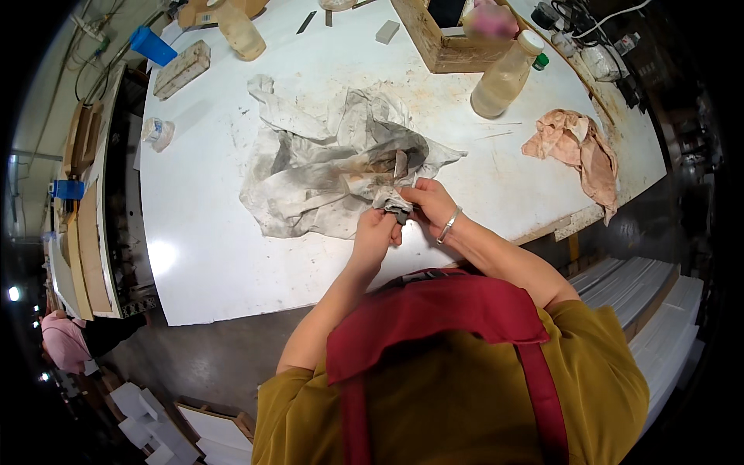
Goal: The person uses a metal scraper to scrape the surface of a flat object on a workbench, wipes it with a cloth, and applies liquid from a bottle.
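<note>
Grey-stained cloth (333,174) lies bunched just beyond both hands — left hand (377,232) and right hand (430,203) pinch its near corner around a small dark part (401,216), apparently to wipe it.

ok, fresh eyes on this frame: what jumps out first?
The big stained grey-white rag crumpled mid-table, with both hands at its near edge: the left hand and right hand pinch a small dark piece wrapped in a corner of it. Next, the pinkish cloth hanging over the white table's right edge, and the plastic bottle of cloudy liquid beside a wooden box at the far side.
</note>
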Available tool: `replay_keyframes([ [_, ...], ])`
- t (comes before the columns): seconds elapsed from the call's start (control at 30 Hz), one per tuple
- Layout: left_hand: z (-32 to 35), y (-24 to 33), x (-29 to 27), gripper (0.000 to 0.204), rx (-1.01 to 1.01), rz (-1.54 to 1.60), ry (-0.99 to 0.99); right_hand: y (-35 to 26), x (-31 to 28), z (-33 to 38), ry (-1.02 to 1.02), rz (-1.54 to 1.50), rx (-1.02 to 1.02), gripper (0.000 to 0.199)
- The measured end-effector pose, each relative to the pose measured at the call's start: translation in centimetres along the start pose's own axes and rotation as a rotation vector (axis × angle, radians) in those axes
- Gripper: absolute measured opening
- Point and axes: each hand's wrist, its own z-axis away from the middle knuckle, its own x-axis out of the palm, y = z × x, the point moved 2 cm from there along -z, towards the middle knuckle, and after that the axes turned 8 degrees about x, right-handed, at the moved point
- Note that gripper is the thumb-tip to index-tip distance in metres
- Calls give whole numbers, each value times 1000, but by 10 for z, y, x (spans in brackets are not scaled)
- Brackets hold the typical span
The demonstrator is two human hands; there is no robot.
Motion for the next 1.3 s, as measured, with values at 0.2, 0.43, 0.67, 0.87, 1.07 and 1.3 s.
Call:
replay_keyframes([
  [0.2, 30, 14, -4, 24, -63, -105, 5, -6, -6, -16, 63, -156, -22, 10],
  [0.43, 79, 40, -29, 26, -140, -265, 68, -18, -4, -14, 184, -276, 19, 8],
  [0.67, 32, 40, -32, 23, 88, -63, 133, -10, -6, -8, -336, -379, 131, 25],
  [0.87, -10, -7, -7, 13, 92, -226, -68, 14, -20, -1, -18, -83, -37, 19],
  [1.07, 10, -5, -41, 4, 55, -125, 248, 23, 19, -43, 204, 471, -162, 30],
  [1.3, 22, -11, -26, 7, 64, -44, 193, 37, 8, -26, 77, 115, -3, 21],
])
